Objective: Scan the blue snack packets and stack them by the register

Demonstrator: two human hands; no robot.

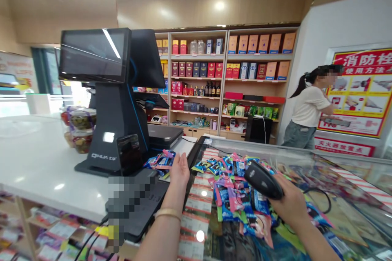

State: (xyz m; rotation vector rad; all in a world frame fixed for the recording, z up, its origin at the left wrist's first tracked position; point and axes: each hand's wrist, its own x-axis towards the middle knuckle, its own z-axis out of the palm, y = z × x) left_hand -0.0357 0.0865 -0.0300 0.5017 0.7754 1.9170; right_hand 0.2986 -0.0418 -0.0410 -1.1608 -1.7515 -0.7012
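The person's right hand [290, 197] was clamped around a black scanner [263, 180], its head tilted up and to the left. The left hand [179, 170] was apart and bare, its fingers extended upward and the palm turned partly toward the right; a pale bracelet [168, 213] circled that wrist. Just below the scanner, a large pile of small blue, pink and green packets [234, 200] spread across a glass surface [214, 232]. A smaller heap of similar packets [161, 160] lay just left of the left hand; whether the fingers touched it could not be told. Beside that heap, on a white surface [39, 175], stood a dark cash register [105, 130] with two screens, and jars [82, 124] were stacked near its far side. Farther back, shelves [197, 58] held rows of boxes and bottles. At right, another person [308, 108] in a white top stood before a red and yellow poster [361, 94].
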